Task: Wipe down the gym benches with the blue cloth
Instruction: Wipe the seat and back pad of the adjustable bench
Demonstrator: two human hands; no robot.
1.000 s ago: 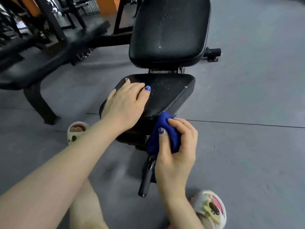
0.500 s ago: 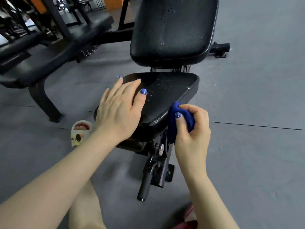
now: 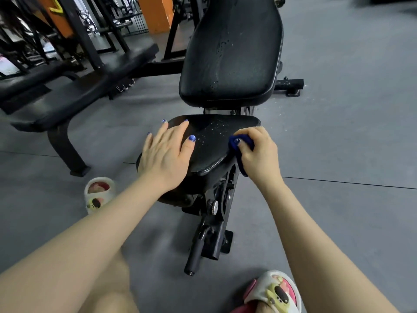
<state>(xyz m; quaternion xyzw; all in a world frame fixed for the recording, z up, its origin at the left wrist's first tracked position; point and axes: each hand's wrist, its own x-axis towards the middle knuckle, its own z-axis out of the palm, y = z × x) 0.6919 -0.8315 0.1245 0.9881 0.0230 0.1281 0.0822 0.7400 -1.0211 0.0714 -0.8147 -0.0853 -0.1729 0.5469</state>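
Since half a second ago our right hand [image 3: 259, 152] has gone from the seat pad's front right corner up along its right edge, taking the blue cloth [image 3: 239, 143] with it; our left hand [image 3: 167, 154] has barely shifted.

Head view: right fingers are curled tight around the bunched cloth, thumb on top, pressing it against the right rim of the seat pad [image 3: 209, 141]; a tail of cloth hangs below the palm beside the bench frame [image 3: 223, 199]. Left hand lies flat on the seat pad's left half, fingers straight and slightly spread, gripping nothing. White specks dot the seat pad between the hands. Backrest pad [image 3: 232, 53] rises tilted just behind the seat pad. Flat bench [image 3: 74, 96] sits left of the seat pad, well apart. Our slippers [image 3: 99, 193] are on the grey floor [image 3: 338, 132], one left of the seat pad, the other nearer us to its right.
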